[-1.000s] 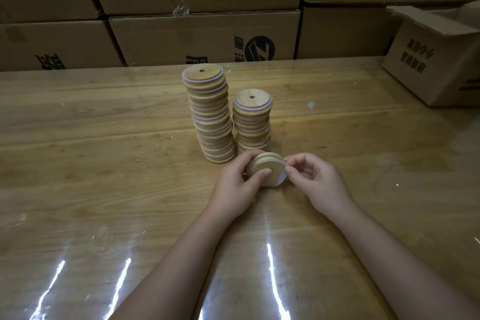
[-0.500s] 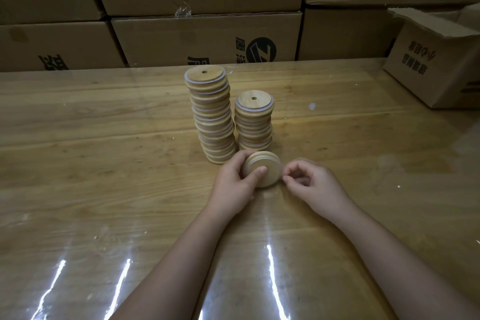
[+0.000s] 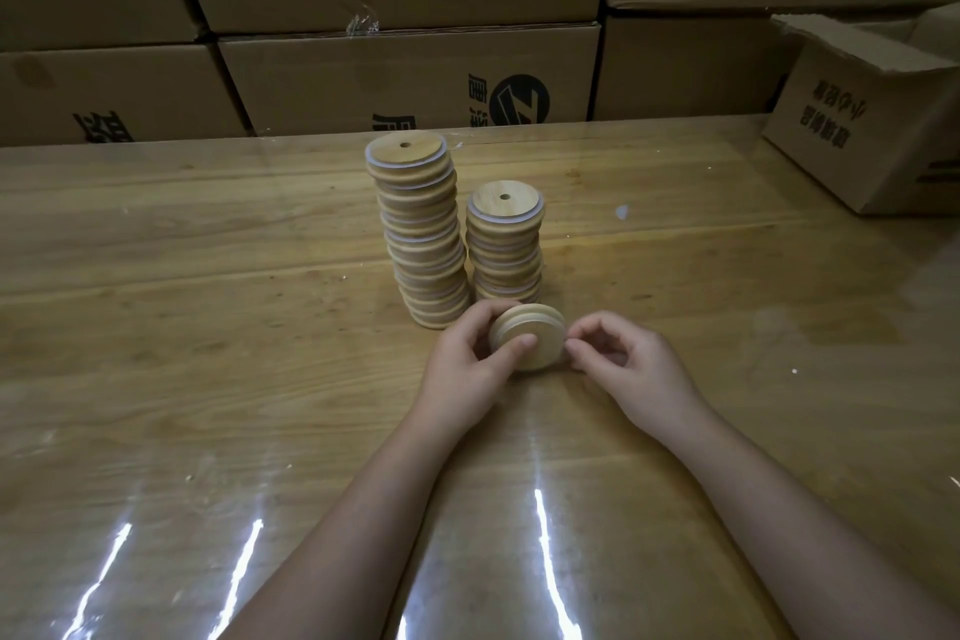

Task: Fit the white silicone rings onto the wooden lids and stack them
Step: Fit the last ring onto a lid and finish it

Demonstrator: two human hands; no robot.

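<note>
unreadable upside-down print on cartons [image 3: 410, 83]

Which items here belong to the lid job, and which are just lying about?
Job: wooden lid gripped by the left hand, right hand at its rim, taller lid stack, shorter lid stack.
Lying about: stacked cartons behind, open carton at right.

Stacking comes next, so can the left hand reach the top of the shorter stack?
Probably yes: the left hand, gripping a lid, sits just in front of the shorter stack, nothing lies between, and its top is uncovered.
</note>
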